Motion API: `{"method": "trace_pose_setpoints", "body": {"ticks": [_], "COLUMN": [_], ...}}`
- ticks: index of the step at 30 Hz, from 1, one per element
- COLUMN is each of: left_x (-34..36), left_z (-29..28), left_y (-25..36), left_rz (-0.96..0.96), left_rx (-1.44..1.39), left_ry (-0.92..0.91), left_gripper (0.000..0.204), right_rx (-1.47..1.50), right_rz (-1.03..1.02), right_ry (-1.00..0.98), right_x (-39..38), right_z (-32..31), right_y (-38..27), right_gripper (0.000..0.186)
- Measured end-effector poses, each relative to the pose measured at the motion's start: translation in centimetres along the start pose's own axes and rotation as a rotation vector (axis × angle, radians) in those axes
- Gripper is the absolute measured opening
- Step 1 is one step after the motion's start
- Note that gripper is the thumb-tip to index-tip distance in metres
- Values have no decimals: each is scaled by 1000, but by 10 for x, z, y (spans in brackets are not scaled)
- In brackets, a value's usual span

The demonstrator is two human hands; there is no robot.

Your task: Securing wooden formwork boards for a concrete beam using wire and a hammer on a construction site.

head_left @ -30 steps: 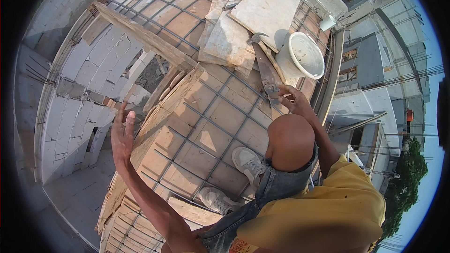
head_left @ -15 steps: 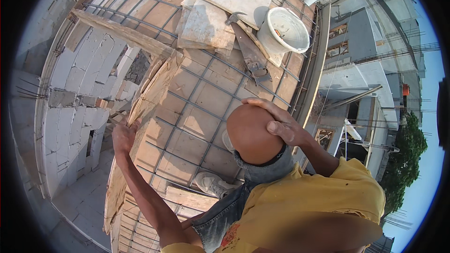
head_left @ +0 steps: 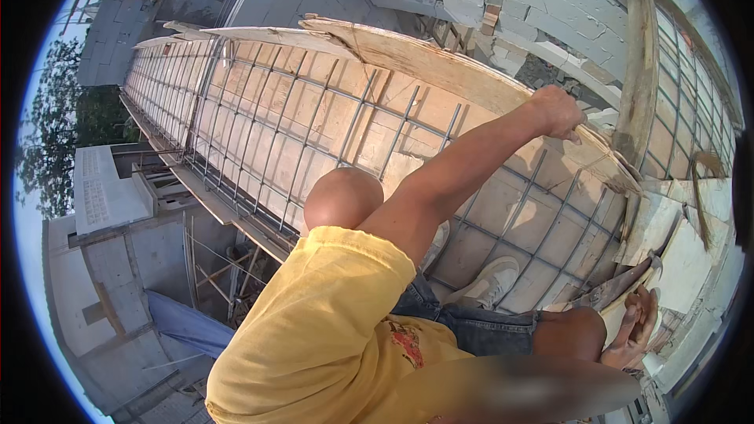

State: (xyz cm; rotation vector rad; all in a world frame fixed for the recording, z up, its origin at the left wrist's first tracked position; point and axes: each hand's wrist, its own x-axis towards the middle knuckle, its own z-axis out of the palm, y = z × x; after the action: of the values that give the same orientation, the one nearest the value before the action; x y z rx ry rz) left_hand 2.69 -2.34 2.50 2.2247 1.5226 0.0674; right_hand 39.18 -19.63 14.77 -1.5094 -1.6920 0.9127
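My left hand (head_left: 558, 112) is closed over the top edge of an upright plywood board (head_left: 452, 67), its arm stretched across in front of me. My right hand (head_left: 633, 328) is raised beside my right knee (head_left: 577, 334), fingers apart and slightly bent, with nothing seen in it. Just beyond that hand lie a handsaw (head_left: 611, 289) and a hammer (head_left: 656, 261), partly hidden by its fingers. I squat on plywood formwork (head_left: 534, 232) laid over with a grid of steel reinforcing bars.
The bar-covered formwork runs far left, and a drop lies past its outer edge (head_left: 212, 200). Beyond the upright plywood, a gap opens down to grey block walls (head_left: 569, 27). A timber beam (head_left: 635, 86) crosses at right, near pale sheets (head_left: 685, 263).
My view has swung left along the formwork. The right hand has come off my knee and its fingers have spread; my left hand is still at the plywood edge.
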Motion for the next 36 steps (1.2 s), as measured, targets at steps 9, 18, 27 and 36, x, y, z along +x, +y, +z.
{"method": "trace_pose_setpoints", "body": {"ticks": [9,18,27,36], "left_x": [-170,-235,-238,-327], "left_z": [-40,23,18,81], "left_y": [-146,-202,-193,-105], "left_rz": [-199,-573,-548,-416], "left_rx": [317,172,85,-510], "left_ry": [111,372,364,554], "left_gripper": [67,57,68,71], "right_rx": [-742,-715,-865,-824], "right_rz": [-638,-775,-497,-565], "right_ry": [-453,-516,-580,-508], "right_x": [195,239,230,224], "right_z": [176,234,233,231], "right_y": [-15,99,66,76], "right_gripper": [68,58,49,54]}}
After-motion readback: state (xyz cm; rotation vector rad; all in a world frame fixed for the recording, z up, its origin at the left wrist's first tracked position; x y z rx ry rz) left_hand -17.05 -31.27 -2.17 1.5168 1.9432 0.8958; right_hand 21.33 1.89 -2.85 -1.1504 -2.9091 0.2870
